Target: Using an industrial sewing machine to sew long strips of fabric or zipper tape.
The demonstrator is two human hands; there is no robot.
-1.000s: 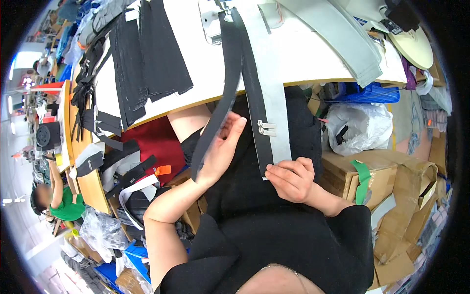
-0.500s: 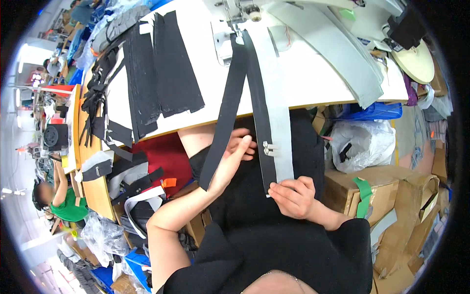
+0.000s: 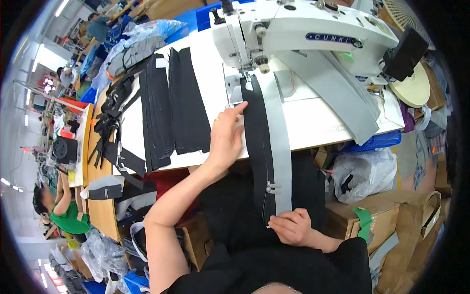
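A long zipper strip, made of black tape and a light grey fabric strip side by side, runs from under the sewing machine's presser foot down over the table edge to my lap. Two metal zipper sliders sit on it near the lower end. My right hand pinches that lower end, fingers closed on the fabric. On the table to the left of the strip is my left hand, its index finger stretched out to the black edge just below the presser foot, thumb apart.
The white sewing machine spans the far side. Stacked black strips lie left, grey panels right. A plastic bag and cardboard boxes stand at the right. A person in green works at the far left.
My left hand has moved up from below the table edge to beside the presser foot. The black strip that hung over my left forearm now lies along the zipper. The view has shifted, showing more machine.
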